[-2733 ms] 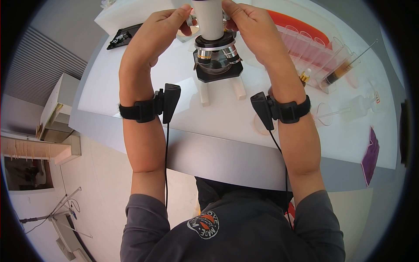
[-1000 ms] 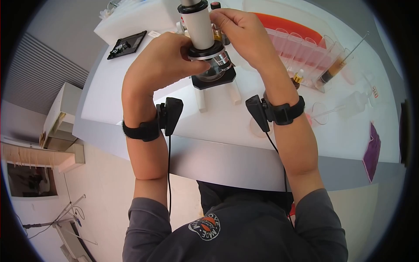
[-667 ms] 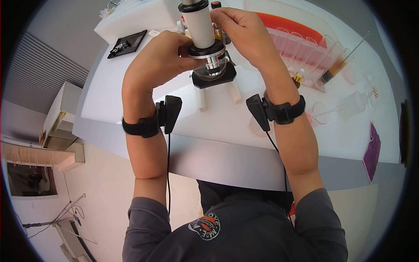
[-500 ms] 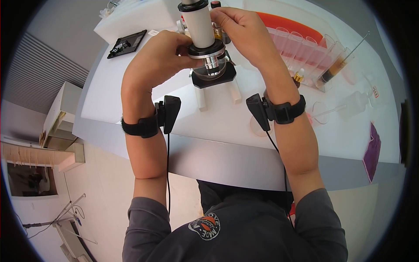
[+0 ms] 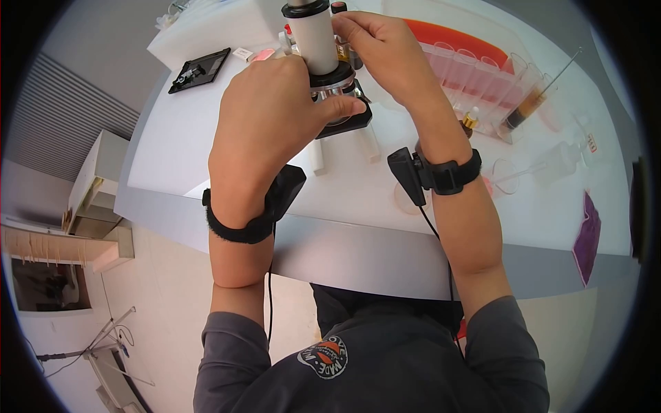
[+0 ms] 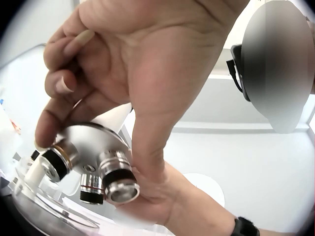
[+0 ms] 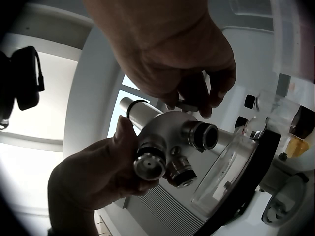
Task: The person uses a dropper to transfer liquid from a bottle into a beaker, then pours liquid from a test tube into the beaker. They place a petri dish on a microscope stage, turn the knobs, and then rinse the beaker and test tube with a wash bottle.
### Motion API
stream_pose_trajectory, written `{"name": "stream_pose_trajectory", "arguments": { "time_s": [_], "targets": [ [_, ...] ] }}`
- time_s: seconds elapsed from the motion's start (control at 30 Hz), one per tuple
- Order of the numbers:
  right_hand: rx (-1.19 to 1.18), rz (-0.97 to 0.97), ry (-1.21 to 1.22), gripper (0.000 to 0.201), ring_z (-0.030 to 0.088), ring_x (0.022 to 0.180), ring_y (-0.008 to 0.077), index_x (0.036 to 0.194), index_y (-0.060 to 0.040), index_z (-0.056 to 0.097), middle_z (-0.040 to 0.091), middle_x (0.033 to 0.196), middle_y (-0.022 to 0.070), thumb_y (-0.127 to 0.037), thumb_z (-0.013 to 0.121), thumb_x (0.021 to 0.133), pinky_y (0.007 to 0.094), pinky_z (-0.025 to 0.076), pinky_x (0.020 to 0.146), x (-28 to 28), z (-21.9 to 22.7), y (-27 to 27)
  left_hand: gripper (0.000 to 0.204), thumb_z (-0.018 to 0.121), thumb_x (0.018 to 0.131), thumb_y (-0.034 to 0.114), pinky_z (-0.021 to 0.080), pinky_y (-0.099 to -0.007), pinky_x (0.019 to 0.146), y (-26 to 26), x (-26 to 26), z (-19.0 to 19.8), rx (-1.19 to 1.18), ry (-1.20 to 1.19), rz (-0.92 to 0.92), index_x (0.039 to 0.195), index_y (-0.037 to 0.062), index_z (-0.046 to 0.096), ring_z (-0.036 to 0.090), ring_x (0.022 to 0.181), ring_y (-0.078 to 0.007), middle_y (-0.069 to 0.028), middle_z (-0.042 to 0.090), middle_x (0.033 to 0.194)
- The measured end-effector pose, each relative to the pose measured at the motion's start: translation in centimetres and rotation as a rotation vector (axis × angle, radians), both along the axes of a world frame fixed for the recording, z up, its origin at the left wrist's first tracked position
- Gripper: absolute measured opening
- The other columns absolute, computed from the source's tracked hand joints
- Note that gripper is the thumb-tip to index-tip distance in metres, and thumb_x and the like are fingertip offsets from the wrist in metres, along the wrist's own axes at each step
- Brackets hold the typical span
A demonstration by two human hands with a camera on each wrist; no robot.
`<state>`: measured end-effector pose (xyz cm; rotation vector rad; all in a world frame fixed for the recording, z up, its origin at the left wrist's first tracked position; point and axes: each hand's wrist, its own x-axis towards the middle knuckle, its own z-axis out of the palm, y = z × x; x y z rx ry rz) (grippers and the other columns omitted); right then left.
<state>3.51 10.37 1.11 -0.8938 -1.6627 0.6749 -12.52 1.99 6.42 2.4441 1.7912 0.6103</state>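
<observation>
A white microscope stands before me at the back of the table. My left hand holds its silver nosepiece, thumb on one side and fingers on the other. Several objective lenses stick out below, between thumb and fingertips. On the microscope's right side my right hand pinches a small focus knob, mostly covered by the fingers. Beneath the lenses lies the black stage with a clear round dish on it; the left hand partly hides both in the head view.
Right of the microscope stand a rack of clear tubes, an orange tray and a dropper bottle. A purple cloth lies at the right table edge. A black tray sits left, near a white foam block.
My left hand has come down from the microscope's left side to the nosepiece; the lenses have turned. Just now it has rolled over, thumb swinging right. My right hand stays at the knob.
</observation>
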Motion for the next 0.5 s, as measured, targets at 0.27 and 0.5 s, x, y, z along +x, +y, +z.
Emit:
{"name": "stream_pose_trajectory", "arguments": {
  "time_s": [0.27,0.5],
  "targets": [
    [0.021,-0.024,-0.031,0.032,0.066,0.086,0.012,0.115,-0.0044,0.072,0.073,0.094,0.0056,-0.029,0.057,0.102,0.0277,0.052,0.079,-0.1,-0.1,0.0,0.041,0.08,0.073,0.023,0.052,-0.0337,0.078,1.0,-1.8,0.1,-0.043,-0.034,-0.102,0.107,0.0005,0.072,0.068,0.084,-0.0257,-0.0152,0.073,0.092],
    [0.019,-0.019,-0.022,0.032,0.066,0.085,0.012,0.116,-0.0047,0.072,0.073,0.094,0.0057,-0.029,0.057,0.102,0.0277,0.052,0.078,0.0,-0.2,0.0,0.04,0.081,0.072,0.015,0.05,-0.0341,0.081,1.3,-2.0,0.4,-0.083,-0.036,-0.125,0.107,0.0005,0.071,0.067,0.084,-0.0253,-0.0143,0.073,0.092]
  ]
}}
